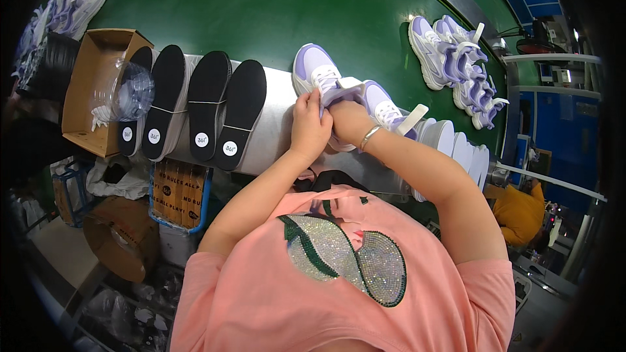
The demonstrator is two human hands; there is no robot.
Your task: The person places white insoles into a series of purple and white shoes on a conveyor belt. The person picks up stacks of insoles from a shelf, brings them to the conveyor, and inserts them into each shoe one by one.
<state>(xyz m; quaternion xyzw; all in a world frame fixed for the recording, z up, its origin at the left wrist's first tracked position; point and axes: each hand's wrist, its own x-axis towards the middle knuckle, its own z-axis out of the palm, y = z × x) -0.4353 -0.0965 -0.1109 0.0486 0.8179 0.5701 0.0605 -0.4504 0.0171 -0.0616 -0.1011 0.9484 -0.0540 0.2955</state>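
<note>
A lavender-and-white sneaker (315,62) lies toe away from me on the metal ledge in front of my chest. My left hand (310,125) is closed on the left side of its collar, thumb and fingers pinching the edge. My right hand (351,122), with a bracelet at the wrist, reaches into the shoe's opening, and its fingers are hidden there. The white tongue (351,83) stands up just beyond the knuckles. A second matching sneaker (380,103) sits against the right side of the first, partly behind my right wrist.
Banded stacks of black insoles (210,107) lie left on the metal ledge (278,101), beside a cardboard box (98,45) holding clear plastic. White shoe-shaped pieces (438,138) stand right of my forearm. More sneakers (430,52) rest on the green belt (261,6); others pile far left.
</note>
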